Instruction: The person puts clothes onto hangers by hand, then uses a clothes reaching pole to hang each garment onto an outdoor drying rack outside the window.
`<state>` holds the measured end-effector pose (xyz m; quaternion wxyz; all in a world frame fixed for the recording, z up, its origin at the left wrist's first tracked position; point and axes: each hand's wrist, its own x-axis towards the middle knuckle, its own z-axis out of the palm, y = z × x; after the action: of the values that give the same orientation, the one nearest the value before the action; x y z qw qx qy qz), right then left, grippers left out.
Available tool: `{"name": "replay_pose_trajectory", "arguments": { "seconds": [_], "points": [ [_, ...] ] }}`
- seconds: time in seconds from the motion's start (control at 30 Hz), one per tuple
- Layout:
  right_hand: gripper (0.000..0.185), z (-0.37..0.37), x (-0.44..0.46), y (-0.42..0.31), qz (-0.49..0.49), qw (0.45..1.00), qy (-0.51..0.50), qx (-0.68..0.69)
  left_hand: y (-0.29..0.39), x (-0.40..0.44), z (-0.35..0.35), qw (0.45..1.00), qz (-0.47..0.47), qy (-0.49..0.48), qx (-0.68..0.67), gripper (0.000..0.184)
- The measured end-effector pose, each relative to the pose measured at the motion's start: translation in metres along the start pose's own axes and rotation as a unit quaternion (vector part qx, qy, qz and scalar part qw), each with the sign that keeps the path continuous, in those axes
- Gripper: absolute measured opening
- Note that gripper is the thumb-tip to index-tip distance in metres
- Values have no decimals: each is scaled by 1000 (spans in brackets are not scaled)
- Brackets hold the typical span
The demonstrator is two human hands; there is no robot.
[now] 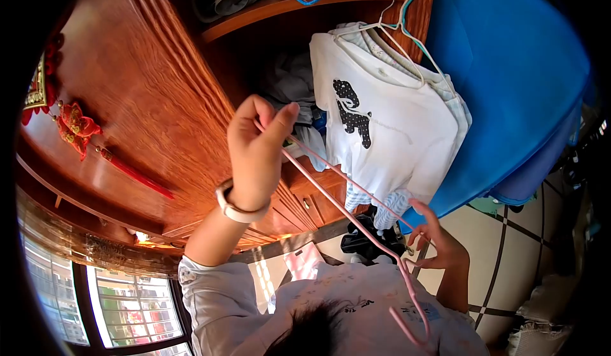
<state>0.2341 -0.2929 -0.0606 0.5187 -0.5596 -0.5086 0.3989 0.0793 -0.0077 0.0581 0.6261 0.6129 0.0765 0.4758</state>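
Hands spread, a person pinches a slim pink wire hanger in the left hand; the right hand curls near its hook, its grip unclear. Should the hanger twist, that hook could snag the person's pale printed shirt. Around them: a glossy reddish-brown wooden cabinet, cream floor tiles and a barred window.
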Motion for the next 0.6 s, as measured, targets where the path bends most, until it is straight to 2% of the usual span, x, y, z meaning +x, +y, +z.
{"name": "replay_pose_trajectory", "arguments": {
  "seconds": [0.07, 0.13, 0.17, 0.2, 0.23, 0.3, 0.33, 0.37, 0.4, 0.47, 0.53, 0.6],
  "points": [
    [89, 8, -5, 58, 35, 991, -87, -96, -37, -11, -7, 998, -58, 3, -5, 25],
    [72, 40, -10, 80, 76, 996, -28, 44, -72, 1, -8, 988, -141, 42, -53, 14],
    [65, 50, -13, 79, 136, 980, -4, 145, -93, 8, -6, 971, -200, 101, -87, 14],
    [59, 60, -17, 73, 196, 950, 23, 244, -134, 19, -23, 953, -268, 111, -92, 30],
    [55, 68, -21, 64, 222, 942, 64, 241, -138, 28, -24, 907, -370, 198, 24, 39],
    [55, 69, -37, 72, 220, 942, 91, 238, -202, 57, -55, 853, -425, 266, -145, 51],
    [55, 68, -46, 77, 218, 940, 117, 235, -230, 75, -67, 847, -390, 354, -69, 60],
    [50, 67, -57, 80, 217, 947, 133, 195, -242, 85, -77, 868, -349, 340, -95, 65],
    [50, 66, -68, 87, 211, 947, 142, 194, -275, 100, -98, 912, -264, 290, -118, 72],
    [46, 66, -84, 103, 223, 958, 171, -58, -276, 120, -92, 902, -292, 301, -102, 72],
    [44, 66, -92, 99, 230, 956, 179, -35, -272, 140, -84, 876, -342, 337, -53, 71],
    [51, 70, -100, 120, 287, 945, 155, -34, -281, 166, -90, 851, -400, 341, -1, 72]
  ]
}}
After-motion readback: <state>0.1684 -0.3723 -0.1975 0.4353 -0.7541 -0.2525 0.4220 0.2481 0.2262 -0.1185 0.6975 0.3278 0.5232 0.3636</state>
